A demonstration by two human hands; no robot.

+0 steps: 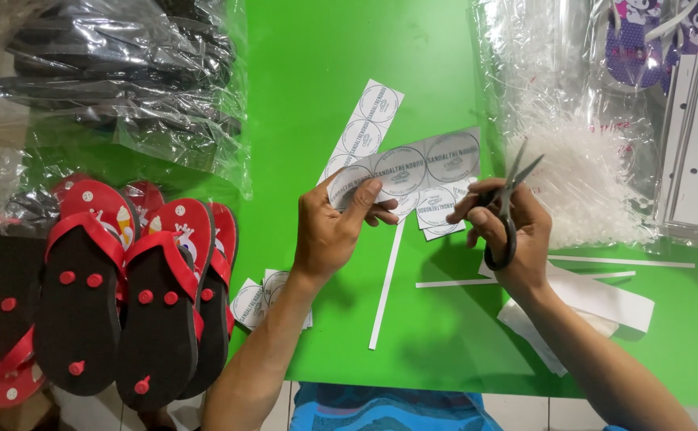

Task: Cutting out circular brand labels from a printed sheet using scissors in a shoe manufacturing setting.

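The scene is brightly and evenly lit from above, and the green desk (317, 64) is rendered in saturated colour. Soft, short shadows are cast on the desk just below the left hand (331, 231) and the right hand (509, 231). White glare is seen on the clear plastic bags (125, 88) at the desk's upper left and on the plastic wrap (557, 120) at its upper right. Focus is kept sharp throughout; slight bending is noticed towards the edges.
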